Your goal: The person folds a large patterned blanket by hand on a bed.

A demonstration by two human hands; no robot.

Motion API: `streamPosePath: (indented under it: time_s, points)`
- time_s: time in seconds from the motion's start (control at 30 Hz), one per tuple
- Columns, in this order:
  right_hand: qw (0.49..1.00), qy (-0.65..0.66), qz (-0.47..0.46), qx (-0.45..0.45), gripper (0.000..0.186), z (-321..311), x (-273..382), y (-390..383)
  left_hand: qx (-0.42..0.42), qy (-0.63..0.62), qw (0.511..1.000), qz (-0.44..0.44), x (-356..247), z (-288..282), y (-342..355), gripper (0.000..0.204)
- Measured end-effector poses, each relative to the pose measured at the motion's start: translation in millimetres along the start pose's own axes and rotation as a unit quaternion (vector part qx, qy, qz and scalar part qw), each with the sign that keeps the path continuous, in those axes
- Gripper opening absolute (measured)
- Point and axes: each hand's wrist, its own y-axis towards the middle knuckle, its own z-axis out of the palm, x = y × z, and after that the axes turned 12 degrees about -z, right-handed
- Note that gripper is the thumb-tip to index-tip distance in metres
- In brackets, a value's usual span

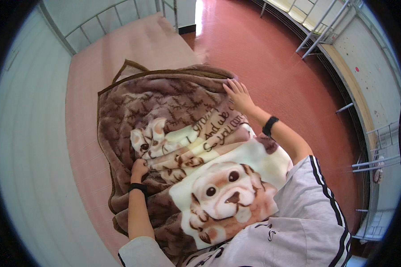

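A plush brown blanket [165, 98] with printed puppies, lettering and a dark brown border lies over the bed, and its near part reaches up against my body. My left hand [139, 168] is closed on a bit of the blanket, left of its middle, and folds run rightward from the fist. At the blanket's far right edge rests my right hand [239, 94], fingers stretched out and spread over the fabric. Both wrists wear black bands. A loop of the border stands up at the far left corner.
The bed has a pale pink sheet [133, 40] and a grey metal rail [104, 24] at its far end. A white wall [26, 133] runs along the left. Reddish floor [272, 58] lies to the right, with metal bunk frames [323, 31] beyond it.
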Motion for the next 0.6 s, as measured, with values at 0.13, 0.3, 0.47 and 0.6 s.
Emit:
streamPosePath:
  time_s: [0.13, 0.3, 0.47, 0.6]
  points:
    - [0.989, 0.121, 0.009, 0.087, 0.07, -23.6, 22.4, -110.1, -0.007, 0.024, 1.0, -0.014, -14.5, -0.3, -2.4, 0.033]
    - [0.901, 0.366, 0.156, 0.172, 0.074, -62.4, 52.5, -226.6, -0.034, 0.074, 0.996, -0.026, -3.7, 2.7, 2.4, 0.034]
    - [0.796, 0.499, 0.342, 0.008, 0.066, -72.3, 81.5, -286.6, -0.131, 0.105, 0.984, -0.052, -10.5, 16.8, -22.9, 0.006]
    - [0.71, 0.599, 0.37, -0.02, 0.044, -57.3, 79.1, -307.2, -0.053, 0.012, 0.995, -0.087, -14.5, 6.5, -76.2, 0.058]
